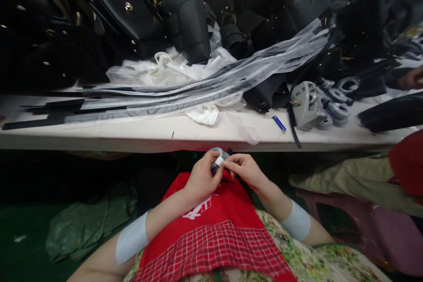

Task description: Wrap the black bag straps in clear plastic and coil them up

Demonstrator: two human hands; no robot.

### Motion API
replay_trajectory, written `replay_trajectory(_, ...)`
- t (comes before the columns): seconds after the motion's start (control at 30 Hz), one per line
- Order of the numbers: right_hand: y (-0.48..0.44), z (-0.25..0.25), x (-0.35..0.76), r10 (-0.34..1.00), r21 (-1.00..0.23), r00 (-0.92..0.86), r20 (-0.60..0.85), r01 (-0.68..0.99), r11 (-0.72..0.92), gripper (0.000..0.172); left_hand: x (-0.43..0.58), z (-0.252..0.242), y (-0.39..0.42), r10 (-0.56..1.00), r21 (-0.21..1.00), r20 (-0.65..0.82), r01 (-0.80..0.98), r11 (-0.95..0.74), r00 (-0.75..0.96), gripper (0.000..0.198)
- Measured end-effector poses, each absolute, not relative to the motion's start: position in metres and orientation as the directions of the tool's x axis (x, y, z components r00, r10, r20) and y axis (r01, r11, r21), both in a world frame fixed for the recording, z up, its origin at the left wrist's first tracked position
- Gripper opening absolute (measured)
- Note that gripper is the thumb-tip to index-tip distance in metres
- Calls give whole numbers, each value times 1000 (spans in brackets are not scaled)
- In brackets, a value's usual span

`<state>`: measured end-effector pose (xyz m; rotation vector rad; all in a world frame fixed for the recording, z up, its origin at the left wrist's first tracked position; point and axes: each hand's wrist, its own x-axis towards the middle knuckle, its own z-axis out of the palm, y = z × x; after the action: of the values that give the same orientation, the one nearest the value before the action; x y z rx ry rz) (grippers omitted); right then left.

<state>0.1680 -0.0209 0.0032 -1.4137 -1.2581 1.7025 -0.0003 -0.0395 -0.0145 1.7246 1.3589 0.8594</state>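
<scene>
- L hand [204, 175] is clamped on a small roll [219, 161], its fingers bent around it; the roll seems to be dark strap in clear film, w/ a white band around
- R hand [248, 171] has thumb & forefinger together, pinching the same roll at its band, on the right side; the other fingers are folded, details too small to tell
- Roll is btwn both hands, above the red apron [216, 207] & just in front of the table [152, 134], not resting on it; a black end sticks out at top
- On table, behind the hands: long straps [185, 101] in clear film, black ends to the left, lying nr a heap of white film [145, 72]
- To the right: small blue object [279, 123], then a black strap [292, 121] hanging over the edge, beside a pale grey dispenser [302, 105]
- Several film-wrapped coils [339, 110] lie next to the dispenser
- Black bags [124, 9] w/ gold-colour metal parts are piled at the back
- Far right, another person's hand [411, 78], partly cut by the frame & blurred
</scene>
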Motion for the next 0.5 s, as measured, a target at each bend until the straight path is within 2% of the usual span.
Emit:
replay_trajectory(0.3,-14,-4,169,783,-826,-263,-564,187,-532,42,-2,-26,-40,952,727,124,628,-278,278,34)
replay_trajectory(0.4,-14,-7,171,757,-805,-275,-593,218,-552,44,-7,-25,-41,942,760,128,580,-293,309,38)
replay_trajectory(0.5,-15,-14,171,715,-770,-286,-638,244,-590,46,-12,-33,-39,955,859,48,476,-189,292,32)
